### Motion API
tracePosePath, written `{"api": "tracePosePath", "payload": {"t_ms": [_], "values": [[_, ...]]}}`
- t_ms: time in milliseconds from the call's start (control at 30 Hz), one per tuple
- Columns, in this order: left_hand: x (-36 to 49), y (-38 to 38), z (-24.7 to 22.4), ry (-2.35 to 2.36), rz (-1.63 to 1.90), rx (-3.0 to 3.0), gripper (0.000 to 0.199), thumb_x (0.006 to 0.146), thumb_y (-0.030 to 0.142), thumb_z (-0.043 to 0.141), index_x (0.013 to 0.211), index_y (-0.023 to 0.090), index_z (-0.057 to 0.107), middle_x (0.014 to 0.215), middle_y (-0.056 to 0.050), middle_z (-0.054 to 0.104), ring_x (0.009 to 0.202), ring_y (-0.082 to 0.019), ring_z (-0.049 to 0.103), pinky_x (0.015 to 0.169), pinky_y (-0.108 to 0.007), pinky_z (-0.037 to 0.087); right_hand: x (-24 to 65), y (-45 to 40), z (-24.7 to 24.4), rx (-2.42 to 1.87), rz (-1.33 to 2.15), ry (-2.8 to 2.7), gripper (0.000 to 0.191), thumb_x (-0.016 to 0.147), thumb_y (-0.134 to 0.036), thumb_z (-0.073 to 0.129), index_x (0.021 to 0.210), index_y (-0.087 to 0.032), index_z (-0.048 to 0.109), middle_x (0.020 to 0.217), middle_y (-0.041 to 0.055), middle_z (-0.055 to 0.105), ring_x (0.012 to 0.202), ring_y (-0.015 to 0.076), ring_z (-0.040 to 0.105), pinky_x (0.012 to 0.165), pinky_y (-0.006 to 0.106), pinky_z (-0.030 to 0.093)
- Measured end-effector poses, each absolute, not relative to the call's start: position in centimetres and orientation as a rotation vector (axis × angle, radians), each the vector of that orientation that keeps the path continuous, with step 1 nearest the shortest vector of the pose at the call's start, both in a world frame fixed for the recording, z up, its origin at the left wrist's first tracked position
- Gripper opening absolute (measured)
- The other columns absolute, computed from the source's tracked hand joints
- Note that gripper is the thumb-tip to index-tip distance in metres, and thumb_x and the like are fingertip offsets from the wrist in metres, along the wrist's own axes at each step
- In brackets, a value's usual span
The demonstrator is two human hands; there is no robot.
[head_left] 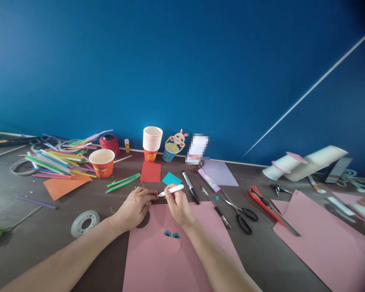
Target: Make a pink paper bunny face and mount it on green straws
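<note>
In my right hand (179,207) is a white marker (172,190), gripped with its tip pointing left. That tip reaches the fingertips of my left hand (134,207), whose fingers are bent and pressed together low over the table. A bit of dark red shows at the left fingertips, too small to name. Below both hands lies a large pink paper sheet (152,259). On it rests a pink paper circle (172,245) with two blue-and-black paper eyes (172,235) at its top edge. A blue paper piece (171,178) lies just beyond the right hand.
Stacked paper cups (152,140) and a blue cup with a rabbit figure (171,152) stand by the wall. Scissors (239,213), a black marker (191,187) and a red utility knife (269,209) lie rightward. Tape (76,229) and straws (56,162) are leftward.
</note>
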State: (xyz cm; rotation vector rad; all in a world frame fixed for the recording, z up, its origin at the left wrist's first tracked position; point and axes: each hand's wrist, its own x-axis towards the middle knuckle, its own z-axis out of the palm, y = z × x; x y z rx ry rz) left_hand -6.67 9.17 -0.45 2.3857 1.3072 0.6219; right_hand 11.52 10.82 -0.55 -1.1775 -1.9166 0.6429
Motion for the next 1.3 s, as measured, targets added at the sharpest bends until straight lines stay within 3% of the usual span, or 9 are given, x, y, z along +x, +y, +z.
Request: {"api": "tracePosePath", "payload": {"t_ms": [1300], "values": [[-6.63,9.12,-0.22,1.284,0.661,2.379,0.037,0.075,0.007,0.041,0.101,0.023,0.062,0.114,-0.004,0.059,0.098,-0.022,0.049,0.085,-0.039,0.039,11.66,10.72,-0.52,-1.176,0.670,-1.862,0.017,0.089,-0.024,0.037,0.081,-0.018,0.051,0.067,0.0028,0.059,0.062,0.0149,0.058,0.058,0.022,0.043]]}}
